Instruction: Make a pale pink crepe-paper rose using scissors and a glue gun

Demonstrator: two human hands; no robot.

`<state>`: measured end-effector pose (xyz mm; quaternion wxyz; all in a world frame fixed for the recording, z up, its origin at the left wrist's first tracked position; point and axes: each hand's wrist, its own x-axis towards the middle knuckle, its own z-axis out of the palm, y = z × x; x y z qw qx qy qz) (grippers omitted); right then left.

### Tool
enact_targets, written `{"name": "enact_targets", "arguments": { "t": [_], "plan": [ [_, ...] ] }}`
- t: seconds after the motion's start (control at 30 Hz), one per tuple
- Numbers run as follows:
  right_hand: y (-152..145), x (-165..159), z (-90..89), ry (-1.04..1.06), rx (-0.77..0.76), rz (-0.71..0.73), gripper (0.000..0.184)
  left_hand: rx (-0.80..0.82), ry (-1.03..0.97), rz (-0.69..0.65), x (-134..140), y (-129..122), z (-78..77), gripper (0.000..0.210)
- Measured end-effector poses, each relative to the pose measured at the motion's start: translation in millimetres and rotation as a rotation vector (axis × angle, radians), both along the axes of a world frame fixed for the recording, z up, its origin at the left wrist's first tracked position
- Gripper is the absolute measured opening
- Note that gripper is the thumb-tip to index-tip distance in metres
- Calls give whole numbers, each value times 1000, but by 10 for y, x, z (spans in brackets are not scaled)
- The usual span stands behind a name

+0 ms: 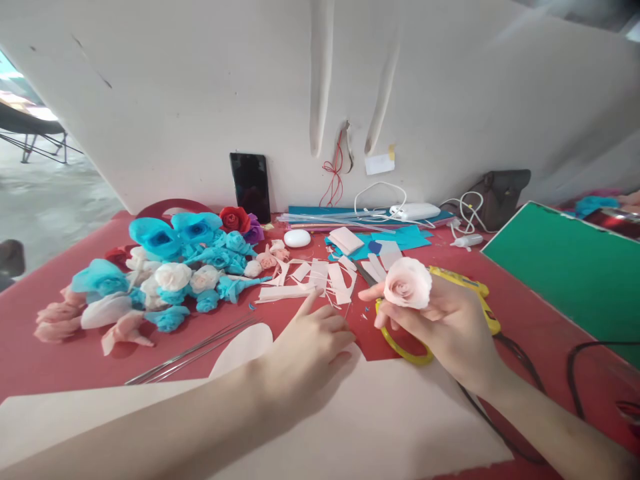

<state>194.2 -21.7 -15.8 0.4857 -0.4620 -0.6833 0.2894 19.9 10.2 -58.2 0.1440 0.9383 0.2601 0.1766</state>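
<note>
My right hand (445,320) holds a pale pink paper rose (407,283) from below, its spiralled petals facing me. Under that hand lie scissors with a yellow handle (407,353), and a yellow glue gun (470,287) rests just behind it. My left hand (310,337) hovers over or rests on a large pale pink paper sheet (370,427); I cannot tell which. Its index finger stretches toward cut pale paper strips (287,291), the other fingers are loosely bent, and nothing shows in it.
Blue, white and pink paper flowers (173,277) are heaped at the left, near thin metal wires (193,353). A phone (250,187) leans on the wall. Behind the strips lie a white earbud case (297,238) and blue paper (410,237). A green board (575,267) and black cable (575,373) are right.
</note>
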Motion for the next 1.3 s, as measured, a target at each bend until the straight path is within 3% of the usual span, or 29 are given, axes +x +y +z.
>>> {"name": "enact_targets", "arguments": {
  "t": [0.5,0.77,1.13,1.3],
  "plan": [
    [31,-33,-14,17,-44,-103,7,12,-34,-58,-18,8,8,11],
    [36,-12,-36,21,-53,-97,6,7,-56,-62,-22,32,1,20],
    [38,-14,-10,18,-67,-99,5,-352,-30,47,20,50,67,24],
    [51,-1,-12,7,-63,-99,5,-438,-55,109,12,57,54,20]
  ]
}}
